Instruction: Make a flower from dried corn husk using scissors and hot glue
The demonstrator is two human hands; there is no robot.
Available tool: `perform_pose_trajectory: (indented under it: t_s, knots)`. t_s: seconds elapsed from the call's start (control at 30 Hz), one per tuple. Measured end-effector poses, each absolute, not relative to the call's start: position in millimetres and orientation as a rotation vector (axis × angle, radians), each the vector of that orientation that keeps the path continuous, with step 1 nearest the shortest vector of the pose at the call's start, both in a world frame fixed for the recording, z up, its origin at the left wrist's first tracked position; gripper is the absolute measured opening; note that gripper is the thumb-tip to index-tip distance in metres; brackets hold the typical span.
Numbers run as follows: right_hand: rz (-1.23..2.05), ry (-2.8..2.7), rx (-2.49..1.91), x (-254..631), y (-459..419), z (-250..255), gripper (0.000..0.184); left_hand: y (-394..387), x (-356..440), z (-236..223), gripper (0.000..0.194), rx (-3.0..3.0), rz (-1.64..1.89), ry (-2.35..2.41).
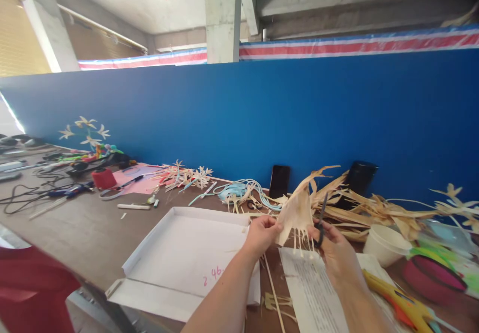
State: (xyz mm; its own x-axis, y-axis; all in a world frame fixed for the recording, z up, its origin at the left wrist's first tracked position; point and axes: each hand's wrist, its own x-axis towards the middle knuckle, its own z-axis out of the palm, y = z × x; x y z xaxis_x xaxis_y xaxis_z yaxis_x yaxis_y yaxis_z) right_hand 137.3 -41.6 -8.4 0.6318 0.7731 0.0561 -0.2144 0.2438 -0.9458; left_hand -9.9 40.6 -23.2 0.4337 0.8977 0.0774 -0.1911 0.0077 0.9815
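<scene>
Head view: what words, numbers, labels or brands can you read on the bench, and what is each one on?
"2 46", handwritten in pink on the white open box; a mark after the 6 is unclear.
Printed lines on the paper sheet: too small and blurred to read.
No brand or label can be made out on the yellow glue gun or the dark phone.

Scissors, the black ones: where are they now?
In the head view, the scissors are right of centre, in the right hand, blades pointing up beside the pale husk.
</scene>
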Motion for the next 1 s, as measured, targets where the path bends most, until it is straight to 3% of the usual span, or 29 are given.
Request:
perform_pose_trajectory:
  t_s: [0.4, 1.0]
  knots:
    - [0.812, -0.671, -1.254, 126, -44, -9, 0.053, 33, -5, -22, 0.024, 1.341, 0.903, 0.716]
    - [0.855, -0.519, -1.248, 124, -45, -7, 0.045, 30, -12, -14, 0.034, 1.231, 0.751, 0.663]
